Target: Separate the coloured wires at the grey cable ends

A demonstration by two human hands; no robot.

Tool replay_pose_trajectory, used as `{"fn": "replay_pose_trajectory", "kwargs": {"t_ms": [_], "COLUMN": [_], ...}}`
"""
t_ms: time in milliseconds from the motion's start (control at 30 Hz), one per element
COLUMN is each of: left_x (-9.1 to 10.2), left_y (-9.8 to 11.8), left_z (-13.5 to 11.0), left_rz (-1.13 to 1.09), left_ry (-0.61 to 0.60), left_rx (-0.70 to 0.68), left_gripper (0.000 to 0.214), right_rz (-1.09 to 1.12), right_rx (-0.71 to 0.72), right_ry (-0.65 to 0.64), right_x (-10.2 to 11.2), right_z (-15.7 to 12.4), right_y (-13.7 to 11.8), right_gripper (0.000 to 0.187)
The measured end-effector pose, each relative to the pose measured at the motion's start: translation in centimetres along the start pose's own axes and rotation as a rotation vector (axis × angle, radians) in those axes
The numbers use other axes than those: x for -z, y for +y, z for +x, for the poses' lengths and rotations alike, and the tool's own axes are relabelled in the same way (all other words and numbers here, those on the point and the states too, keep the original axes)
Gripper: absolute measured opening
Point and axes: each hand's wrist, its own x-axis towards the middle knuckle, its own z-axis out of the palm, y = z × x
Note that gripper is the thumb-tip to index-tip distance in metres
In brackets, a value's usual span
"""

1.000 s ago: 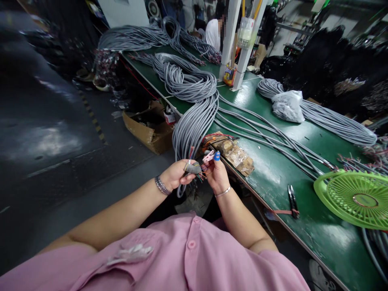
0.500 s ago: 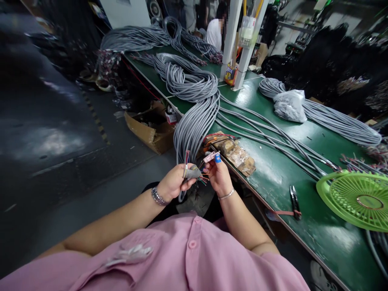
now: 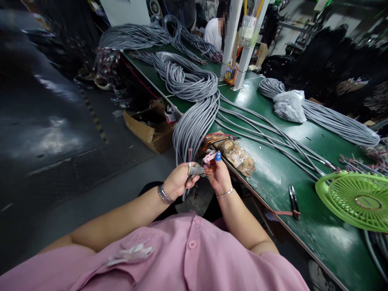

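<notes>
Protruding from the clenched left hand [image 3: 178,180], the grey cable end [image 3: 196,170] points toward the right hand [image 3: 220,176]. That hand's fingertips pinch its coloured wires [image 3: 206,174].

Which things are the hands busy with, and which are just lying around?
In use: left hand, right hand, cable end, wires, pink clip.
Lying about: cutters, fan, bag, box, cable coils.
</notes>
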Motion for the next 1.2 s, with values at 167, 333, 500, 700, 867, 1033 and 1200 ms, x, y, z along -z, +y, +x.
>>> {"fn": "replay_pose_trajectory", "kwargs": {"t_ms": [167,333,500,700,867,1033,1200], "left_x": [0.2,-0.1,-0.2,-0.3,-0.2,-0.3,-0.7], "left_y": [-0.1,0.3,0.0,0.2,-0.1,-0.4,-0.2], "left_z": [-0.1,-0.2,0.2,-0.3,-1.5,-2.1,-1.6], "left_rz": [0.000,0.006,0.031,-0.005,-0.009,-0.030,-0.100], "left_ry": [0.024,0.020,0.006,0.045,0.087,0.136,0.129], "left_rx": [0.009,-0.006,-0.021,-0.032,-0.067,-0.138,-0.115], "left_gripper": [0.020,0.019,0.019,0.018,0.018,0.018,0.018], "right_rz": [0.009,0.011,-0.014,0.041,0.033,-0.050,-0.065], "right_rx": [-0.001,0.029,0.038,-0.037,-0.079,0.023,0.051], "right_ry": [0.008,-0.002,0.011,0.018,0.040,-0.008,-0.045], "right_x": [0.2,0.3,0.3,0.0,-0.3,0.1,0.6], "right_z": [0.0,0.3,0.4,0.0,-0.5,-0.5,0.1], "right_y": [0.1,0.2,0.3,0.1,-0.4,-0.1,0.5], "right_gripper": [0.032,0.030,0.030,0.036,0.036,0.030,0.039]}}
